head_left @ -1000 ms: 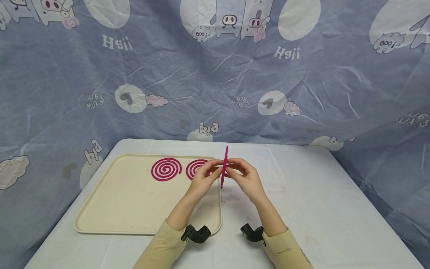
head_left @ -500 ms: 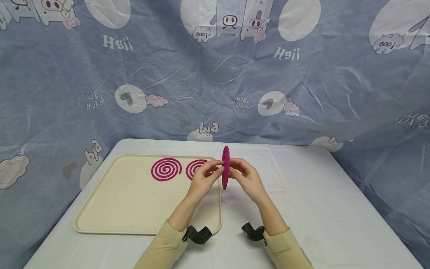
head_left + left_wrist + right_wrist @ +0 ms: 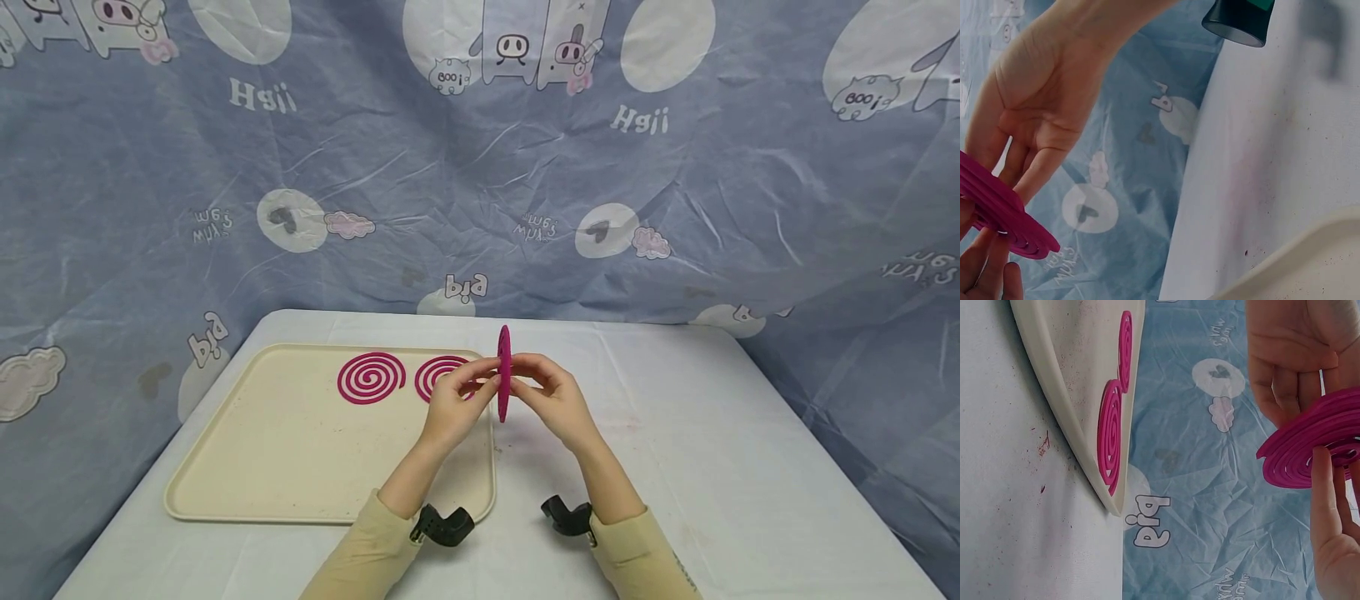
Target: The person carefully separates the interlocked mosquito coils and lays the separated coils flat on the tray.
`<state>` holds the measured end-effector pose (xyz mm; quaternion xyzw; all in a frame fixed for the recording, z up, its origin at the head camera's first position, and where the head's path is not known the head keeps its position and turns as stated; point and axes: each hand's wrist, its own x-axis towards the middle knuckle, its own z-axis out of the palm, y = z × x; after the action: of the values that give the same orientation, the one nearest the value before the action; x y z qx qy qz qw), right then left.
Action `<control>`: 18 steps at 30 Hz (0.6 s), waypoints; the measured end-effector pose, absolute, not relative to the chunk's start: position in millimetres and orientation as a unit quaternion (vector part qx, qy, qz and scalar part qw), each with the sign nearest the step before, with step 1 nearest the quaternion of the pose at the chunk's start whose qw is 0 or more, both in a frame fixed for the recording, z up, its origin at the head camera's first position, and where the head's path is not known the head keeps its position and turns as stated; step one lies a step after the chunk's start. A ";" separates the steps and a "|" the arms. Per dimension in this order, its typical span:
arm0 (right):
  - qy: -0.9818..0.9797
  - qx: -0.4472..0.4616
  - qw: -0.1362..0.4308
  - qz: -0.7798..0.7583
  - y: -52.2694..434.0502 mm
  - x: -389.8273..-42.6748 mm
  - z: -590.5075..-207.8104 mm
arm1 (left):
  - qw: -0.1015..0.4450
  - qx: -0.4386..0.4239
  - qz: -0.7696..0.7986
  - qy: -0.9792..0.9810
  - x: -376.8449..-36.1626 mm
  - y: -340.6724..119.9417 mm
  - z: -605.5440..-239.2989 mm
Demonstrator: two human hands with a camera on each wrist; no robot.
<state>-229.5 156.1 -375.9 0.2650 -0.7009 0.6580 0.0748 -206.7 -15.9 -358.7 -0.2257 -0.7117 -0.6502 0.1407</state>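
Both hands hold one pink spiral coil (image 3: 504, 372) upright and edge-on above the table, just past the tray's right edge. My left hand (image 3: 480, 379) pinches it from the left and my right hand (image 3: 527, 372) from the right. In the left wrist view the coil (image 3: 1004, 215) sits between the fingers, with the other hand's palm behind it. The right wrist view shows the coil (image 3: 1313, 447) as stacked spiral rings under the fingertips. Two more pink coils (image 3: 371, 377) (image 3: 441, 372) lie flat on the cream tray (image 3: 262, 450).
The tray takes up the left half of the white-covered table (image 3: 712, 450). A blue cartoon-print cloth (image 3: 480, 167) hangs behind and drapes round the table's sides. Black wrist cameras (image 3: 442, 525) sit on both cuffs.
The coil has turned slightly between the fingertips and sits a little shorter in view. Both hands stay in about the same place.
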 end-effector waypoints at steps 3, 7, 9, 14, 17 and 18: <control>-0.705 0.264 0.073 0.655 156.4 -229.2 -375.7 | 0.149 -0.229 -0.645 -0.714 -205.9 -16.1 -359.2; -0.708 0.261 0.071 0.652 155.9 -229.2 -374.9 | 0.163 -0.238 -0.637 -0.715 -205.9 -17.9 -359.5; -0.708 0.258 0.074 0.653 155.8 -229.3 -374.9 | 0.162 -0.250 -0.632 -0.716 -206.5 -19.6 -359.2; -0.715 0.241 0.090 0.650 157.1 -229.5 -375.8 | 0.143 -0.276 -0.632 -0.710 -207.9 -22.3 -358.6; -0.717 0.237 0.092 0.649 158.5 -229.4 -376.2 | 0.138 -0.280 -0.635 -0.707 -207.8 -21.9 -358.4; -0.715 0.239 0.090 0.650 158.9 -229.3 -376.4 | 0.139 -0.280 -0.635 -0.706 -207.6 -21.6 -358.2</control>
<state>-229.3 158.9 -376.4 0.2393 -0.7153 0.6504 0.0896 -207.6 -21.6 -358.2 -0.2802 -0.7063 -0.6351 0.1386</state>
